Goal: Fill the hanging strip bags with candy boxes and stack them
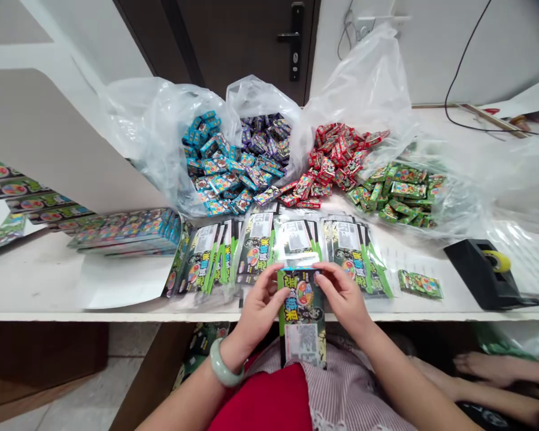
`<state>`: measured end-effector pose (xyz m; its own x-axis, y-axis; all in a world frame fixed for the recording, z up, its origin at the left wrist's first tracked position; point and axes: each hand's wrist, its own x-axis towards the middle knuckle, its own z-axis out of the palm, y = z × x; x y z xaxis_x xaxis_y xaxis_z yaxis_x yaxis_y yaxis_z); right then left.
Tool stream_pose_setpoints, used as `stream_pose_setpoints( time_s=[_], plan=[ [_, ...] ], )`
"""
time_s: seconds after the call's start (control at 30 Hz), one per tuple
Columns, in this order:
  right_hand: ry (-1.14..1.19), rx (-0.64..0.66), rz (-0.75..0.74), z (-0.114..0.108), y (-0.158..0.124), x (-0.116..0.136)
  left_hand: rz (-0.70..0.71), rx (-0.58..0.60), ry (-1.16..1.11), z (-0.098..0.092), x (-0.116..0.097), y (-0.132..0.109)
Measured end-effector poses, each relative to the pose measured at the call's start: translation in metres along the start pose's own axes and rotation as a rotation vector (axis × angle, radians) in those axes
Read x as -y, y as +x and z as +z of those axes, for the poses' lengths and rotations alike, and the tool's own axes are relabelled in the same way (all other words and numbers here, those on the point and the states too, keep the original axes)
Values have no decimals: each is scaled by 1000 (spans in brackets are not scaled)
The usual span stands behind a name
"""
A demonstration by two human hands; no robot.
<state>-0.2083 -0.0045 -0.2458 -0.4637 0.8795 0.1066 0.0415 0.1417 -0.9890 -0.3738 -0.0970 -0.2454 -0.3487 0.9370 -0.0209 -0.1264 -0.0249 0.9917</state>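
My left hand (263, 308) and my right hand (347, 299) pinch the two top corners of a printed candy pouch (303, 305). The pouch is dark with a green edge, colourful lettering and a pale panel lower down. It hangs in front of the table's front edge, over my lap. A strip of blue shows at its top edge; I cannot tell what it belongs to. Just beyond my hands lie stacks of similar pouches (256, 245) in clear plastic sleeves. Right of my right hand is a small green candy packet (420, 284), lying apart.
Plastic bags spill blue packets (224, 173), purple packets (267, 137), red packets (336, 152) and green packets (406, 188) across the back. A black tape dispenser (485, 275) stands right. Stacked boxes (130, 230) and a white board (67, 143) are left. Another person's hand (485, 366) is lower right.
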Motion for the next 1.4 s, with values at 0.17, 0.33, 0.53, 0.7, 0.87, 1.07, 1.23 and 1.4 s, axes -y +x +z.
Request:
stream_pose_setpoints(
  time_s=[0.17,0.33,0.53,0.7,0.87,1.07,1.23,1.4],
  plan=[
    [-6,89,-8,-14,16,16,156,-100,92,3,-14,20],
    [58,178,140,-25,25,26,82,-35,7,4,-25,28],
    [-34,236,85,-22,28,41,97,6,81,7,-39,28],
    [-30,290,245,-19,40,54,-5,28,121,11,-48,39],
    [-78,382,133,-28,36,53,122,170,164,2,-50,37],
    [-167,301,58,-25,26,55,148,236,235,-3,-51,32],
    [-292,393,-89,-26,33,62,195,262,277,-6,-55,34],
    [-308,539,-227,-28,39,54,248,310,321,-23,-53,27]
  ],
)
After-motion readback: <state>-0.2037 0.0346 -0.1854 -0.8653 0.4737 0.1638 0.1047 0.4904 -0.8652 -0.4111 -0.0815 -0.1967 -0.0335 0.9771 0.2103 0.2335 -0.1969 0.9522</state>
